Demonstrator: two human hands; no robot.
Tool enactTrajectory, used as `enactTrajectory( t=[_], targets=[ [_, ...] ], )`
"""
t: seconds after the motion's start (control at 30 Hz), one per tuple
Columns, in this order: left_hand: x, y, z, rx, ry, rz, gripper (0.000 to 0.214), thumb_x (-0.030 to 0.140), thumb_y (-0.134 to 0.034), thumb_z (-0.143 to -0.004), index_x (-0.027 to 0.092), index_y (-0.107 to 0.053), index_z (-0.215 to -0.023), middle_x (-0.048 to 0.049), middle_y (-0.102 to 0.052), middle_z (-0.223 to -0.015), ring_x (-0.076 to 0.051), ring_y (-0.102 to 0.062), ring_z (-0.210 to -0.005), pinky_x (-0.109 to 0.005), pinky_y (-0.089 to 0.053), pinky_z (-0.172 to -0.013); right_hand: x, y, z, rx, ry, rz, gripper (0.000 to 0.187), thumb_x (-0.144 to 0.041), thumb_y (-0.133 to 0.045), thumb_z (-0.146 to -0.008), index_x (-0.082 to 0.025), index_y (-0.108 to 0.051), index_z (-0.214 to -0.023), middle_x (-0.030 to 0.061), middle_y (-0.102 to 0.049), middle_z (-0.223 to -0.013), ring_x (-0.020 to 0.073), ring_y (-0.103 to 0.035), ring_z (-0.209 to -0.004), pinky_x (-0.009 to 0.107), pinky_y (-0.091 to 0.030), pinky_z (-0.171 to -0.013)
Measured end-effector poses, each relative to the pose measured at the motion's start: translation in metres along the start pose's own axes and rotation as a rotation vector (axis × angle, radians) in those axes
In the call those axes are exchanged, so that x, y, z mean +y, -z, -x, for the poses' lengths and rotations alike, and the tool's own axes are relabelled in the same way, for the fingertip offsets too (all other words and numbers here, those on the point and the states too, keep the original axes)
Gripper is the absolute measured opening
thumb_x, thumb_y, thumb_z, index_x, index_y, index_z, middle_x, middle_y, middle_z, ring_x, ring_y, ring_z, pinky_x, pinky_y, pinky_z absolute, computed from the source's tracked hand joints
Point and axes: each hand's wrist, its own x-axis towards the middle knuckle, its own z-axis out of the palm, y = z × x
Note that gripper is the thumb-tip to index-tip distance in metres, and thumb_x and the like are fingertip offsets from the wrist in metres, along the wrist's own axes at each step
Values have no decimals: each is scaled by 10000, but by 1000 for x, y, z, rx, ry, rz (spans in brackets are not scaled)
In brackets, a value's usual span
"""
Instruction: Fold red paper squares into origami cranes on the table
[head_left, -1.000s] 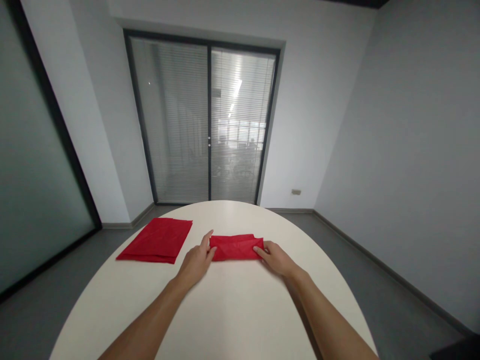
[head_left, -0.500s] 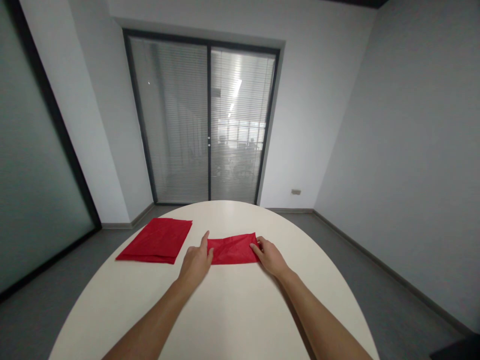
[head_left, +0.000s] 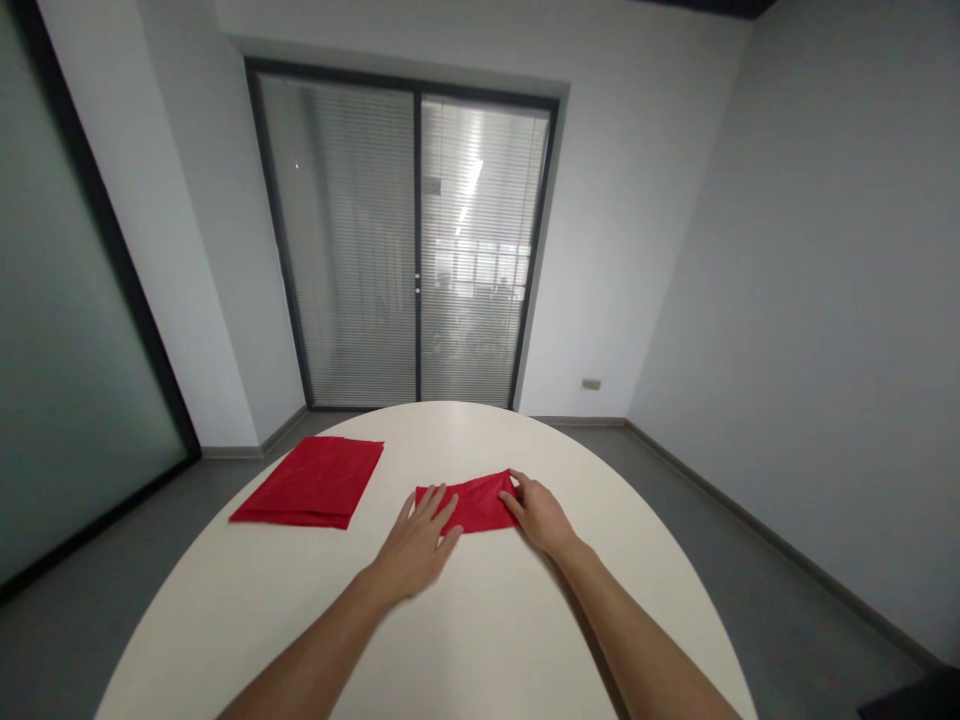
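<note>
A small folded red cloth lies between my hands on the table, its surface creased and its top edge slanting up to the right. My left hand is spread with the fingers flat over the cloth's left end. At the right end, my right hand pinches the cloth, thumb on top and the other fingers around its far corner. To the left, apart from both hands, rests a larger folded red cloth in layers.
Everything lies on a round cream table with a curved edge. Beyond it stand a dark-framed glass door with blinds and grey walls. A wall socket sits low on the far wall.
My left hand has moved right, from the cloth's left edge onto its top, and its fingers have spread. The small cloth's left end has shifted slightly nearer. My right hand stays at its corner.
</note>
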Motion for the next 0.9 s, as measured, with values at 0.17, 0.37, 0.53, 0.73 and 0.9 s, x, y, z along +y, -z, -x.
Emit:
enactTrajectory(
  t=[0.17,0.37,0.53,0.73,0.9],
  targets=[
    [8,3,3,-88,22,-23,594,502,-237,-1026,197,-369,-1519,-142,-315,-1594,-300,-239,-1494,-567,-139,-1210,-30,10,6,87,108,154,541,-341,-468,-956,-119,-458,-1449,189,-531,-1412,336,-425,-1328,453,-312,-1115],
    [18,0,2,16,-41,-62,474,311,-254,-1029,223,-503,-1422,-99,-439,-1539,-245,-370,-1436,-548,-160,-1214,-65,-10,25,-166,247,22,609,-439,-255,-1027,-124,-314,-1544,126,-353,-1582,280,-317,-1454,428,-230,-1195],
    [17,-2,1,-39,47,-71,521,344,-270,-1021,199,-391,-1506,-97,-346,-1589,-294,-273,-1482,-588,-167,-1196,-61,-19,27,-345,193,48,702,-542,-231,-1015,-112,-240,-1569,116,-213,-1627,302,-141,-1516,460,-104,-1228],
    [18,7,1,-101,176,-133,583,359,-247,-1011,99,-334,-1526,-172,-237,-1608,-300,-225,-1499,-599,-135,-1191,-52,-15,22,-349,103,109,855,-694,-269,-949,-104,-236,-1567,128,-158,-1638,320,-85,-1522,454,-69,-1228],
    [14,4,1,-47,261,-163,579,359,-290,-991,109,-385,-1504,-164,-299,-1590,-332,-259,-1484,-600,-141,-1188,-46,-13,21,-346,72,117,889,-716,-294,-929,-101,-231,-1568,132,-141,-1638,309,-80,-1524,456,-61,-1223]
  ],
)
